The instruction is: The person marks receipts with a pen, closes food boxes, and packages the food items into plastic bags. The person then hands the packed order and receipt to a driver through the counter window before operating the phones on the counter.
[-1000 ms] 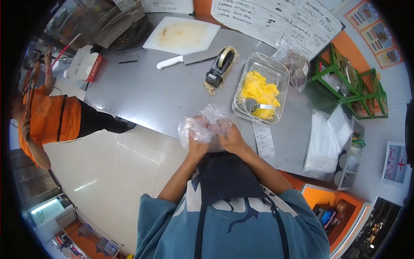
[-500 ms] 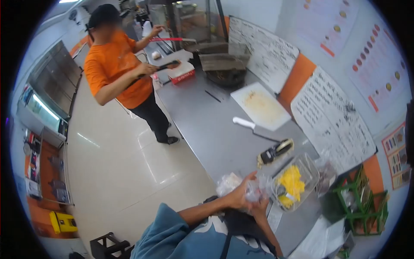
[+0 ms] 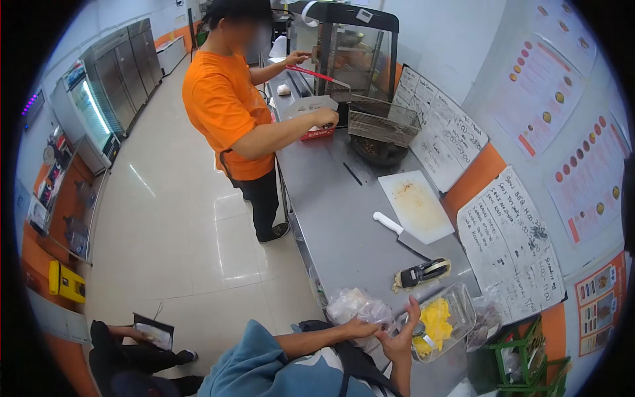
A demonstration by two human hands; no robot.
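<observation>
The left hand (image 3: 360, 328) in the head view is closed on bunched clear plastic (image 3: 354, 304) at the counter's (image 3: 331, 231) near edge; the right hand (image 3: 397, 342) has a digit spread, its grip unclear. Handling the plastic seems the current step, calling for steady fingers. The container (image 3: 461, 311) of yellow food (image 3: 434, 320) crowds the right, tape dispenser (image 3: 418, 273) beyond.

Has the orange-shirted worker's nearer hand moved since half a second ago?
Yes: the nearer hand has moved in toward the red-and-white box and is now right at it.
</observation>
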